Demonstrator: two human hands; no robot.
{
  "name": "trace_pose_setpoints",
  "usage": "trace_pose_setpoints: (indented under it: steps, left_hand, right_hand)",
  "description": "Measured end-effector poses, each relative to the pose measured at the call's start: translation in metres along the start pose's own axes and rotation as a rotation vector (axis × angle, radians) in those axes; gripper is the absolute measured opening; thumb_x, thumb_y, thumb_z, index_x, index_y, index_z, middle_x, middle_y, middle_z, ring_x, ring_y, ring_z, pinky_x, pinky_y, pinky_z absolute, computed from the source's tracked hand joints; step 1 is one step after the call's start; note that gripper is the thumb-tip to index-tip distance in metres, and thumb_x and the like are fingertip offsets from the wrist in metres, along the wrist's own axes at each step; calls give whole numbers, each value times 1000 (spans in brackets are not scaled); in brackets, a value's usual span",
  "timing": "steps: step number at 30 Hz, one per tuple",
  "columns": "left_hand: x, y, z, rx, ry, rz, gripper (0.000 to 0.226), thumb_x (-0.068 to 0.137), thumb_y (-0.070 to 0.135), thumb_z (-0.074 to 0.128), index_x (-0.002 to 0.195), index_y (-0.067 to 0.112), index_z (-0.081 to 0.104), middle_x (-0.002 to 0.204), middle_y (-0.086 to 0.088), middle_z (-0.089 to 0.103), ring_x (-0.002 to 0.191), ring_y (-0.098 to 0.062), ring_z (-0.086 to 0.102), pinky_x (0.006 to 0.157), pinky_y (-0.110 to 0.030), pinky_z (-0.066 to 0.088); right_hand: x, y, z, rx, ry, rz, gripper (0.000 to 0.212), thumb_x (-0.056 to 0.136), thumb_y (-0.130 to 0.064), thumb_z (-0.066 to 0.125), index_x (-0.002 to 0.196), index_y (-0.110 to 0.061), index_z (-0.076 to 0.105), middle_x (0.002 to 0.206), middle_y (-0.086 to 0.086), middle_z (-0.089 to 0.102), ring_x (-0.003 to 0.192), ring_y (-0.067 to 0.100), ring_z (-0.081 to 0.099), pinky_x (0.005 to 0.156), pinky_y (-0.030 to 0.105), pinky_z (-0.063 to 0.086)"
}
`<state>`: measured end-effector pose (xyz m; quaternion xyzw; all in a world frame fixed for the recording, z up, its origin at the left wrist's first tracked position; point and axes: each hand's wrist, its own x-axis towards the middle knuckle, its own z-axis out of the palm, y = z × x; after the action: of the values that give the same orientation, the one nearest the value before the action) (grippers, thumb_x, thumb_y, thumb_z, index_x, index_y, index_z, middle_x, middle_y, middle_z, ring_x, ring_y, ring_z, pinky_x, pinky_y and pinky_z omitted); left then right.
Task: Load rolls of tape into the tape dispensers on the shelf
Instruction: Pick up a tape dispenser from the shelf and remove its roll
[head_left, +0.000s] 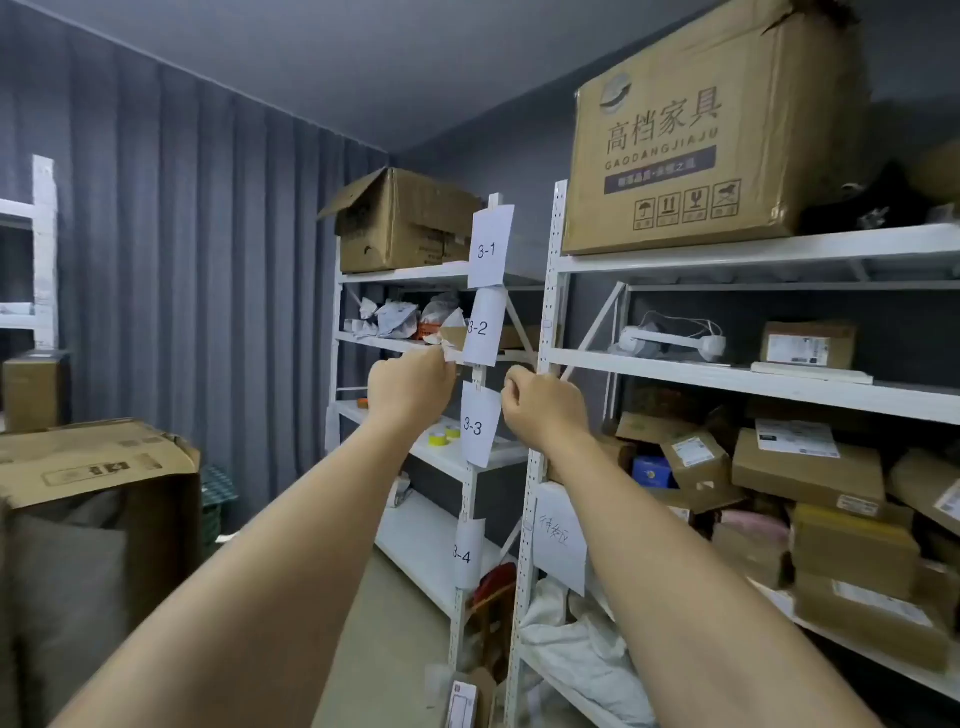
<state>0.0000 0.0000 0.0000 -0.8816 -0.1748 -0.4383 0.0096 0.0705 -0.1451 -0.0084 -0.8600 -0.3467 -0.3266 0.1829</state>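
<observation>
Reaching forward with both arms raised toward the shelving, left hand (410, 387) curled into a fist at the post, possibly pinching a paper scrap, and right hand (545, 405) likewise curled, apparently empty. Lying beyond on the 3-3 shelf (457, 457), yellowish tape rolls (441, 436) waiting within reach; no dispensers showing

Both bare forearms stretch forward and upward, nearly parallel. The left hand (410, 387) is curled into a loose fist, knuckles facing away. The right hand (543, 402) sits slightly lower, fingers likewise curled closed, well apart from the left.
</observation>
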Motion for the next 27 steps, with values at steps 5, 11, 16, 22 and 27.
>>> trace_pose_setpoints:
  steps: [5, 11, 16, 22, 27]
  left_hand:
    - [29, -22, 51, 7, -41, -16, 31, 99, 32, 32, 82, 12, 47, 78, -6, 59, 63, -29, 52, 60, -30, 35]
    - [85, -53, 120, -54, -51, -64, 32, 98, 31, 34, 83, 10, 54, 79, -6, 66, 70, -30, 61, 62, -30, 40]
    - [131, -70, 170, -49, -37, -62, 30, 97, 26, 34, 83, 10, 54, 73, -4, 59, 66, -29, 58, 60, -28, 35]
    - [185, -102, 229, -67, -27, -61, 26, 97, 24, 33, 89, 10, 53, 77, -6, 59, 72, -32, 58, 63, -31, 37]
    - [233, -142, 283, -96, 27, -26, 19, 93, 19, 36, 95, 9, 53, 85, -8, 62, 80, -32, 56, 62, -32, 35]
  right_hand:
    - [41, 10, 47, -9, -44, 58, 26, 98, -26, 33, 105, -13, 55, 91, 6, 63, 68, 20, 48, 56, 24, 32]
    - [108, 28, 112, 22, -31, 76, 23, 95, -26, 36, 94, -15, 56, 96, 8, 66, 72, 22, 55, 61, 28, 40]
    - [163, 35, 161, 25, -41, 64, 23, 95, -25, 37, 92, -14, 56, 97, 11, 66, 71, 23, 55, 55, 26, 35]
    - [227, 34, 214, 15, -59, 48, 19, 95, -22, 37, 87, -14, 52, 95, 12, 65, 67, 23, 48, 48, 23, 24]
    - [286, 28, 263, 38, -54, 58, 28, 94, -18, 36, 117, -13, 52, 101, 13, 63, 75, 27, 50, 61, 29, 37]
